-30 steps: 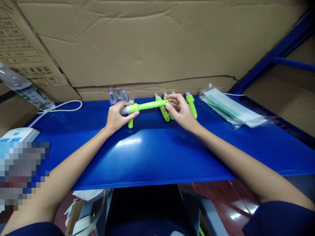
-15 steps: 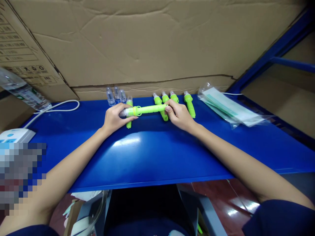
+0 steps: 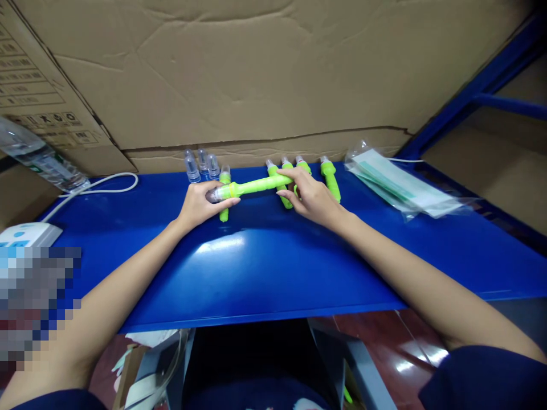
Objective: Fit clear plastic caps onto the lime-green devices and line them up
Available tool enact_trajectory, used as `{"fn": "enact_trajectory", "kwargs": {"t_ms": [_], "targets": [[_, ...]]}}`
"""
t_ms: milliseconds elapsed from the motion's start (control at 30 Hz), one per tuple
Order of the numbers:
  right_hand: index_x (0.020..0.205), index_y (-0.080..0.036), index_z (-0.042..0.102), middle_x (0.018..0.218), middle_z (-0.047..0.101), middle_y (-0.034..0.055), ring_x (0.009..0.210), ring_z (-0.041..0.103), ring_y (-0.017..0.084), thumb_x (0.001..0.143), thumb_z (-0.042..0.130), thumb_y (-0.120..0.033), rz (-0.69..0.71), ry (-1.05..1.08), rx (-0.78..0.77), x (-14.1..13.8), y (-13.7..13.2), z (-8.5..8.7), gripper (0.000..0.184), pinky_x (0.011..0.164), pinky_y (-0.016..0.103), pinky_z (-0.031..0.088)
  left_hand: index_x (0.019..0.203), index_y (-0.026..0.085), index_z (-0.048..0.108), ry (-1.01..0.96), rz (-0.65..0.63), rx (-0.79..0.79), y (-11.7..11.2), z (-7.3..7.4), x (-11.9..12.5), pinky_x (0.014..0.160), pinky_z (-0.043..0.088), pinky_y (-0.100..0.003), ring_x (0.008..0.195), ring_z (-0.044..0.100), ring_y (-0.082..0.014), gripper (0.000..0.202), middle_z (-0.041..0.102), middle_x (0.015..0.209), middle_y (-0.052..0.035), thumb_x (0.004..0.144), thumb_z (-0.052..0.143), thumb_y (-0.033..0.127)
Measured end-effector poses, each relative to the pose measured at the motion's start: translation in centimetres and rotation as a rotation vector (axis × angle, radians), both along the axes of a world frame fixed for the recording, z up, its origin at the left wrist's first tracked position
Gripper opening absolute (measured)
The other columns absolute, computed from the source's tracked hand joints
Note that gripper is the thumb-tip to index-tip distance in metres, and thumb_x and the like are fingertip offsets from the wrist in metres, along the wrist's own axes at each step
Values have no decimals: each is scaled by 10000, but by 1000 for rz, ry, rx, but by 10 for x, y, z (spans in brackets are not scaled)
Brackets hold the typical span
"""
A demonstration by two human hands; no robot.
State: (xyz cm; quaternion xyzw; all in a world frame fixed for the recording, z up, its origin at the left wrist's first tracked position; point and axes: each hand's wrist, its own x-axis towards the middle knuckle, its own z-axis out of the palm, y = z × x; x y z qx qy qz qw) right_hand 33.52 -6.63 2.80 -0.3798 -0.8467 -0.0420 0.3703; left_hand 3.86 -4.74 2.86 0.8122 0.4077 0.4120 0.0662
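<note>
A lime-green stick with a clear ribbed cap (image 3: 256,185) is held level above the blue table. My left hand (image 3: 199,205) grips its clear-capped end between thumb and fingers. At the plain green end, my right hand (image 3: 311,196) has its fingers over the top, and its thumb lies just below the shaft. Beneath the left fingers, another capped green stick (image 3: 224,213) lies on the table. More of these sticks lie behind my right hand, including one (image 3: 273,169) partly covered by the held stick and one (image 3: 330,179) to its right.
Several loose clear caps (image 3: 192,166) stand at the back left. A plastic bag with white and green sheets (image 3: 401,182) lies on the right. On the left are a water bottle (image 3: 47,162), a white power strip (image 3: 29,234) and its cable. A cardboard wall (image 3: 256,80) closes the back.
My right thumb has moved down off the stick's end, and the right fingers have shifted over its top. That end has tilted slightly upward. The left hand keeps its hold.
</note>
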Motion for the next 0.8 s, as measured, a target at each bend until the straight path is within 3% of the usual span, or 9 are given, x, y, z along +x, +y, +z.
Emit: {"fn": "enact_trajectory", "kwargs": {"t_ms": [133,333,500,667,800], "targets": [[1245,-221,580,1047,695,130,928,692,296,1028,367,-438,1,-71,32,3,0,-2,373,772,458,553,910,146,765,42,-51,-12,1,-1,-2,537,407,-252,564,603,-145,577,756,761,-48,717,744,689],[1061,-207,637,949,729,130,786,693,278,1015,352,-527,-9,-43,-26,-1,-2,-9,431,655,389,505,1011,160,740,188,-26,155,5,-8,-5,661,485,-289,765,720,-224,602,777,920,-99,750,714,702],[870,-204,614,612,588,25,528,518,169,992,348,-636,15,79,-302,-3,-3,-3,522,533,308,357,1041,182,721,303,66,291,1,-7,-3,649,472,-282,814,722,-233,554,767,941,-92,805,675,681],[699,-195,527,583,449,-13,516,359,105,913,430,-728,154,235,-595,-2,2,2,582,503,273,262,1041,184,724,407,114,442,-6,0,0,592,415,-291,770,702,-224,516,756,876,-86,867,614,656],[729,-186,579,552,328,-44,476,228,70,917,496,-665,208,397,-925,1,6,0,521,461,247,180,1068,187,721,462,125,494,-9,7,2,600,399,-301,747,677,-208,503,756,906,-91,930,534,633]]}}
